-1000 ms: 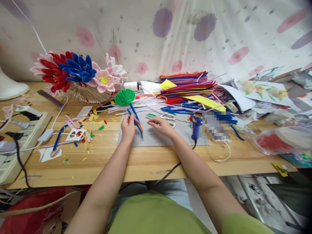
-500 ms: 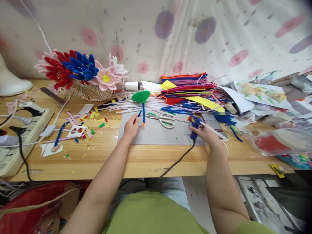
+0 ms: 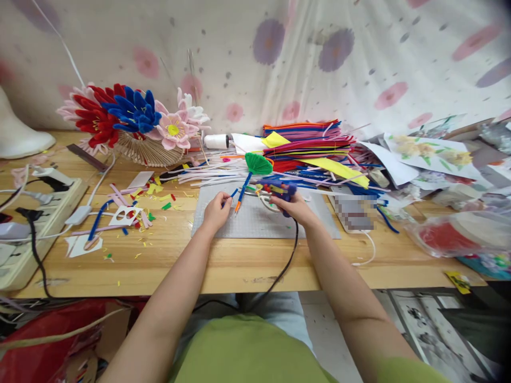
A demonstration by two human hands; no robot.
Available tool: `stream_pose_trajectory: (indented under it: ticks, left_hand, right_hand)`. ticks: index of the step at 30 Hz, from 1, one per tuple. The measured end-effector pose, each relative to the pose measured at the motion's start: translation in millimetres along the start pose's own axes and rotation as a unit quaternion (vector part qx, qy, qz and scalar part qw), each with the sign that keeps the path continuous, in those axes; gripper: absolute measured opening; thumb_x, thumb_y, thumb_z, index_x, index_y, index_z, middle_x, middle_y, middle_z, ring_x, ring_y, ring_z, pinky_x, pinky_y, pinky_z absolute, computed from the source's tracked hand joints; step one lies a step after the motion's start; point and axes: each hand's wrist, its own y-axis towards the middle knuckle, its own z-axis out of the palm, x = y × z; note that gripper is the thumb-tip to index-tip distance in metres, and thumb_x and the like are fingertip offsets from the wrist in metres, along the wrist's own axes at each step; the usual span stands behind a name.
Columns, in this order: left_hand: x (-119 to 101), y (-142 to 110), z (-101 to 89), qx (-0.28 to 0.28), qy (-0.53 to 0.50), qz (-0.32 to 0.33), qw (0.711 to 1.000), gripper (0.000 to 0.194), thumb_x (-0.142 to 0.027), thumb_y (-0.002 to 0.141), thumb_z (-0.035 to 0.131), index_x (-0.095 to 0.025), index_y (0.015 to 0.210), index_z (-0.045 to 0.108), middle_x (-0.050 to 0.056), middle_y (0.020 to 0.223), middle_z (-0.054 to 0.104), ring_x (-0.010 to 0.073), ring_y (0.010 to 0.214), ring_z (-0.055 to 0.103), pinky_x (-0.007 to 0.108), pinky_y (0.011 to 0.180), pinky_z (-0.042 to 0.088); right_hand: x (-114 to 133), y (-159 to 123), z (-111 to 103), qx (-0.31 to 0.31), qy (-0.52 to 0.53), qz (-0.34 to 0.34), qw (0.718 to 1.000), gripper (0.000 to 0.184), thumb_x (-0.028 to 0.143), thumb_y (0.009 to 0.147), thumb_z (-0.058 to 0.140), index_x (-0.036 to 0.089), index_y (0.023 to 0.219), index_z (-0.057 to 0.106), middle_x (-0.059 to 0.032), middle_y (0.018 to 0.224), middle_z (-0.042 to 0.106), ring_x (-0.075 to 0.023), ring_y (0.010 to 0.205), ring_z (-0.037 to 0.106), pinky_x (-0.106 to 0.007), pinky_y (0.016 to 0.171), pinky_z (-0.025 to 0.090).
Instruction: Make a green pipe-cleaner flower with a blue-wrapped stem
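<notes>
Green top [image 3: 258,164] beyond hands [image 3: 216,212], blue stem [image 3: 244,187] between

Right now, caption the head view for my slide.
Left hand pinches a blue stem; right hand holds a glue gun.

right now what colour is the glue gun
The glue gun in the right hand is mostly dark blue, head view.

Desk [image 3: 99,276], across frame: pale grained wood, slight sheen. Mat [image 3: 239,226], centre: smooth, grey. Glue gun [image 3: 282,188], centre: blue plastic. Green fan-shaped piece [image 3: 258,164], blue strand [image 3: 235,193], centre: fuzzy, matt. Flowers [image 3: 133,113], upper left: plush, matt. Backdrop [image 3: 223,48], top: cloth-like, creased. Bag [image 3: 447,234], right: clear plastic, glossy. Power strip [image 3: 51,229], left: cream plastic.
</notes>
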Motion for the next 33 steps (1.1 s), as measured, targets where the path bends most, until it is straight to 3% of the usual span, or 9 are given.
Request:
stream_pose_trajectory:
  ticks: [3,8,13,26,33]
  left_hand:
    - [2,1,0.0,0.005,0.001,-0.013,1.0,0.018,-0.034,0.079,0.045,-0.02,0.087,0.055,0.001,0.071,0.061,0.0143,0.065,0.054,0.025,0.059,0.036]
    - [4,2,-0.1,0.004,0.0,-0.02,1.0,0.018,-0.034,0.079,0.045,-0.02,0.085,0.054,0.001,0.071,0.061,0.0137,0.063,0.053,0.025,0.059,0.036]
    - [4,2,-0.2,-0.004,0.002,-0.02,1.0,0.017,-0.034,0.079,0.045,-0.02,0.084,0.054,0.001,0.072,0.061,0.0136,0.065,0.054,0.025,0.058,0.035]
    - [3,2,0.0,-0.001,-0.008,-0.017,1.0,0.017,-0.034,0.079,0.046,-0.02,0.083,0.055,0.001,0.072,0.061,0.0141,0.066,0.055,0.025,0.058,0.036]
    - [2,2,-0.9,0.004,-0.006,-0.02,1.0,0.017,-0.032,0.079,0.045,-0.02,0.083,0.055,0.001,0.07,0.06,0.0138,0.064,0.054,0.025,0.058,0.036]
  right_hand:
    - [6,11,27,0.021,-0.011,-0.014,1.0,0.041,0.054,0.062,0.063,0.016,0.076,0.064,0.001,0.051,0.052,-0.0072,0.045,0.04,-0.021,0.042,0.031]
    - [1,14,47,0.017,0.01,-0.037,0.999,0.043,0.053,0.063,0.063,0.018,0.088,0.065,-0.0026,0.068,0.063,-0.0111,0.055,0.052,-0.023,0.048,0.04]
    - [-6,12,45,0.012,0.027,-0.039,0.999,0.044,0.052,0.063,0.064,0.019,0.093,0.064,-0.0026,0.072,0.065,-0.0127,0.061,0.055,-0.025,0.054,0.045]
    - [-6,13,44,0.006,-0.012,-0.045,0.999,0.043,0.052,0.065,0.062,0.021,0.094,0.065,-0.0014,0.063,0.061,-0.0153,0.061,0.055,-0.026,0.055,0.044]
    - [-8,13,43,0.035,-0.03,-0.047,0.998,0.043,0.053,0.064,0.062,0.02,0.093,0.066,-0.0003,0.066,0.062,-0.0133,0.059,0.053,-0.025,0.055,0.042]
